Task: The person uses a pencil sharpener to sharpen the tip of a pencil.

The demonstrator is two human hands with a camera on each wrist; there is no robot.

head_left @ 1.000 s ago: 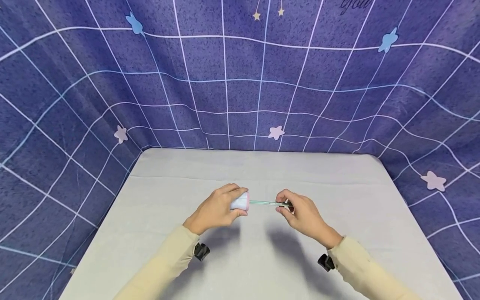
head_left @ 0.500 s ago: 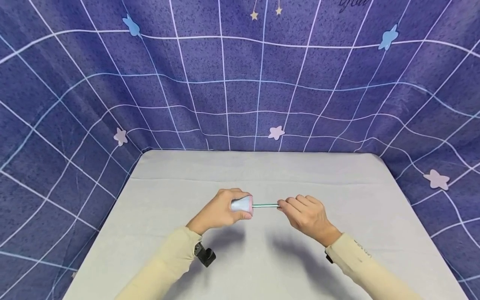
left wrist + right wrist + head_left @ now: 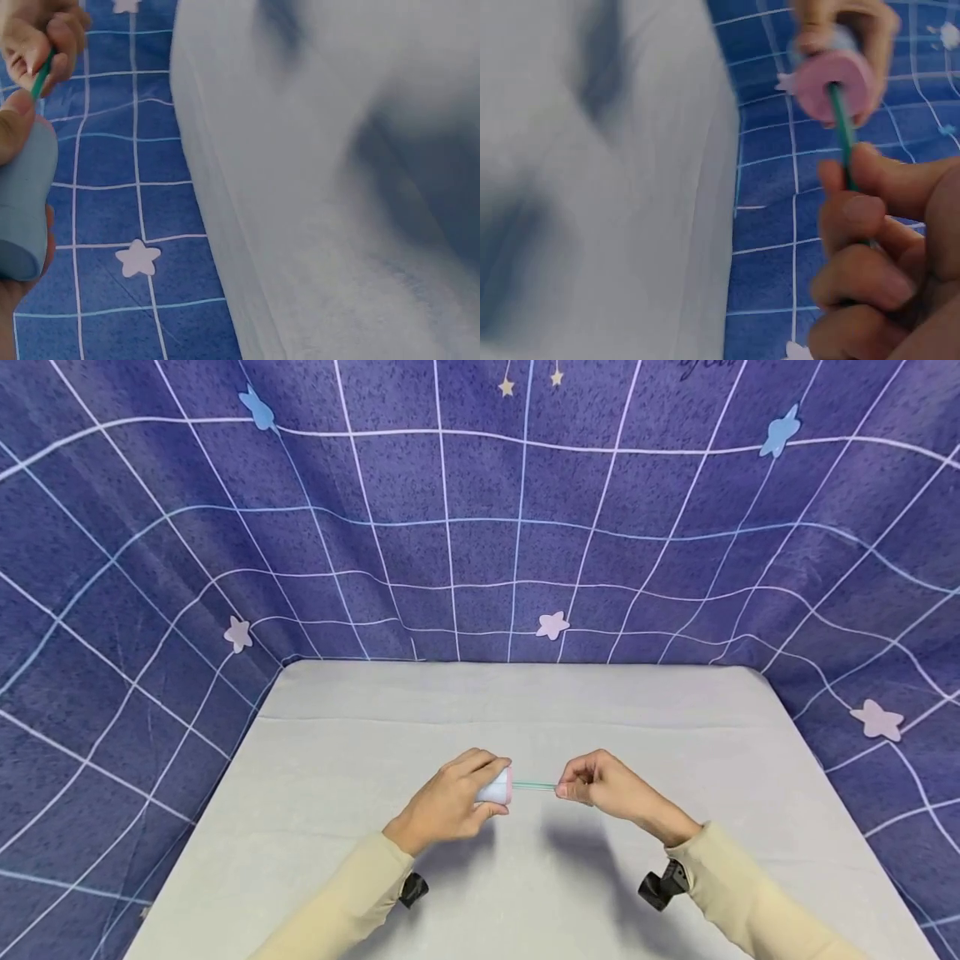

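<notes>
In the head view my left hand [image 3: 448, 802] grips a light blue pencil sharpener [image 3: 492, 787], its pink end facing right. The sharpener's smooth, waisted body [image 3: 26, 187] shows in the left wrist view. A green pencil [image 3: 534, 786] runs from it to my right hand [image 3: 611, 787], whose thumb and fingers pinch the shaft. Seen from the right wrist, the pencil [image 3: 843, 127] enters a round hole in the pink face [image 3: 814, 88]; the inserted tip is hidden. Both hands hold these things above the table, shadows falling below them.
A white cloth covers the table [image 3: 375, 702]. Behind and along both sides hangs a blue-purple curtain [image 3: 480, 552] with grid lines and stars. Black wrist cameras [image 3: 663, 885] sit under the cuffs.
My right hand rolled knuckles-up half a second ago and has since rolled back, still holding the pencil. Both hands have shifted slightly right and nearer with the sharpener and pencil.
</notes>
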